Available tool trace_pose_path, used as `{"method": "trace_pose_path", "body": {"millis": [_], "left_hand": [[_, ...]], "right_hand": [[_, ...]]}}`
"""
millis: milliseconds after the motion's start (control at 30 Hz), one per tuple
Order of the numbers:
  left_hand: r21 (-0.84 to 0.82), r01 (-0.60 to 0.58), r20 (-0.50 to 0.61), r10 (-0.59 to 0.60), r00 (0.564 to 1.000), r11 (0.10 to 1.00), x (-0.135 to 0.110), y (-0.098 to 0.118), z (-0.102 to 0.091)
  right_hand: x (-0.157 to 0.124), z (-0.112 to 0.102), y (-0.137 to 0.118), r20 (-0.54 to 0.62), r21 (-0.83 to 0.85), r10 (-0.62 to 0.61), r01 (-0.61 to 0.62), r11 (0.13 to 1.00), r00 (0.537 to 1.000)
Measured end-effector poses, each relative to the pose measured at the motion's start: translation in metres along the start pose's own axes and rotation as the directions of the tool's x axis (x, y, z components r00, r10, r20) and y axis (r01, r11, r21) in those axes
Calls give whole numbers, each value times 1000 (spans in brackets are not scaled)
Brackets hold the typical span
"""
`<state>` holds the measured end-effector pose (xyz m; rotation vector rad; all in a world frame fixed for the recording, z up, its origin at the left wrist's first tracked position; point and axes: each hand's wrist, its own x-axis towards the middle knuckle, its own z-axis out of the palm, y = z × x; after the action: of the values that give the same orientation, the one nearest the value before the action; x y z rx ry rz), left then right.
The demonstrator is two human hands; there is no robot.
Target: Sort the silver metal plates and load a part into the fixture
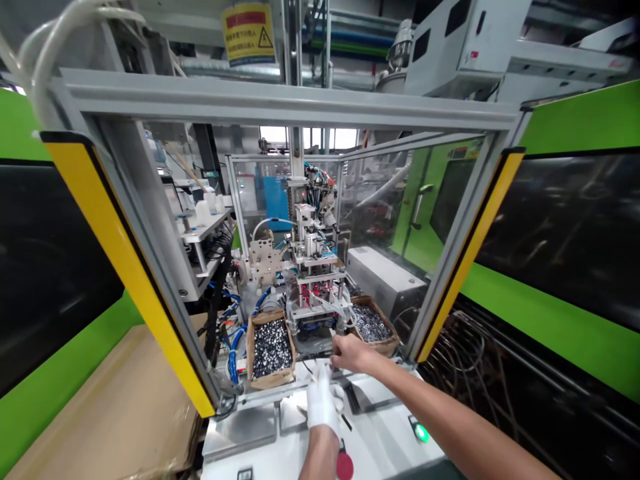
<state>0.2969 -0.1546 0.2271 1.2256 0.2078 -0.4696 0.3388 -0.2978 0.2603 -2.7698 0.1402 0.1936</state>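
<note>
- Head view, the hands: the left hand [323,395], in a white glove, reaches forward over the front of the white worktop [373,443]. Its fingers look partly bent, pointing towards the machine; whether anything is held in them cannot be told.
- The right hand [350,353] is bare and comes in from the lower right. Its fingers are curled in, nearly closed, with the tips just beside the gloved fingers; whether they grip a small part cannot be told.
- Head view, the things nearest the hands: the right cardboard box [386,347], filled with small grey parts [369,323], stands just beyond the bare hand, which covers its near left corner from this angle; contact cannot be told.
- The left cardboard box [273,382], filled with small black and silvery parts [271,347], stands to the left of the gloved hand, apart from it.
- Between and behind the boxes rises the assembly station [313,250], with metal plates, tubing and red lights [306,291] low down.
- Head view, around them: a red button [345,465] sits on the worktop near the gloved wrist, and a lit green button [421,433] lies further right.
- A grey frame [295,100] with yellow side strips encloses the station; a yellow warning sign [249,35] hangs above.
</note>
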Motion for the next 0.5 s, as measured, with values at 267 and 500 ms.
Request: {"method": "trace_pose_path", "body": {"millis": [267, 500], "left_hand": [[-101, 16, -44, -21, 999, 995, -20, -21, -28], [-181, 20, -65, -32, 997, 983, -34, -19, -54]], "right_hand": [[22, 9, 1, 251, 387, -22, -79, 918, 968], [6, 5, 9, 72, 587, -38, -12, 809, 997]]}}
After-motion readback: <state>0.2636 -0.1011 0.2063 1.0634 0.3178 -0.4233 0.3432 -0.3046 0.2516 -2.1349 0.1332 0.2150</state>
